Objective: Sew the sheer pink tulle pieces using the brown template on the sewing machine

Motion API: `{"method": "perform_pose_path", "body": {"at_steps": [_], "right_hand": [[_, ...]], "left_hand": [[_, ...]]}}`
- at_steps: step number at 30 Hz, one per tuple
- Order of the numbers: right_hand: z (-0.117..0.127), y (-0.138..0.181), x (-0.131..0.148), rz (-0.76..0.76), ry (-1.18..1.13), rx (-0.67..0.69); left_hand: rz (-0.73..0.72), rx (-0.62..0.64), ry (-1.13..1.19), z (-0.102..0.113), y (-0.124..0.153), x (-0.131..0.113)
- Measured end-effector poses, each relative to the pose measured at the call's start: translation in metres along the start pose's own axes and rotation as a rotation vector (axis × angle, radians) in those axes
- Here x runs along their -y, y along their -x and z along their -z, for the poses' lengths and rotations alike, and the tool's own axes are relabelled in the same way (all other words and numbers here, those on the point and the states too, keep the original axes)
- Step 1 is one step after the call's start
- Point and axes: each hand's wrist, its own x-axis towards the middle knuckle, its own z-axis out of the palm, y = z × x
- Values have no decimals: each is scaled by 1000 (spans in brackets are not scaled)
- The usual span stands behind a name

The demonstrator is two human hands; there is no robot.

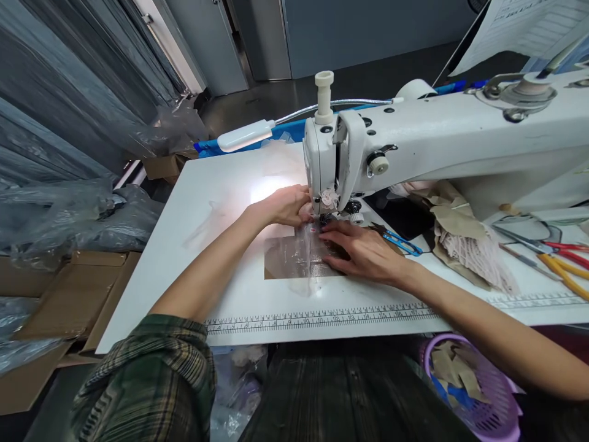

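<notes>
A white sewing machine stands over the table, its needle area partly hidden by my fingers. Sheer pale pink fabric runs under the presser foot and over the metal bed plate. Left of the needle, my left hand is closed on the fabric, its fingertips partly hidden behind the machine head. My right hand lies on the fabric just right of the needle, fingers stretched out and slightly apart. More of the sheer fabric spreads left and behind in the lamp's glow. Blue thread snips lie beyond my right hand.
A white lamp on a flexible neck lights the work. Scissors with red and yellow handles lie at the right. A printed ruler follows the table's front edge. Below are a purple basket and, at left, cardboard boxes.
</notes>
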Motion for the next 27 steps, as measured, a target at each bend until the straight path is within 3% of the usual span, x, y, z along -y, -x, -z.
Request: {"method": "perform_pose_path", "body": {"at_steps": [3, 8, 12, 14, 16, 17, 18, 21, 25, 27], "right_hand": [[-11, 0, -10, 197, -65, -5], [-24, 2, -13, 119, -92, -56], [-23, 5, -13, 103, -127, -67], [-22, 5, -13, 92, -148, -64], [-22, 5, -13, 81, -179, -71], [-22, 5, -14, 78, -199, -78], [-22, 4, -14, 77, -222, -85], [-20, 4, -17, 25, -328, -119], [-19, 7, -19, -211, -433, -268], [-20, 8, -15, -152, -440, -315]], "left_hand": [[-25, 10, 71, -3, -4, 6], [-72, -40, 53, -7, -7, 16], [-71, -256, -85, -4, 24, -4], [-201, -325, -35, -5, 49, -25], [-355, -222, 41, -9, 72, -47], [-380, -130, 20, -14, 80, -56], [-369, -114, -6, -18, 87, -62], [-165, -215, 55, -31, 91, -70], [303, -376, 455, -33, 77, -59], [453, -403, 620, -31, 71, -54]]}}
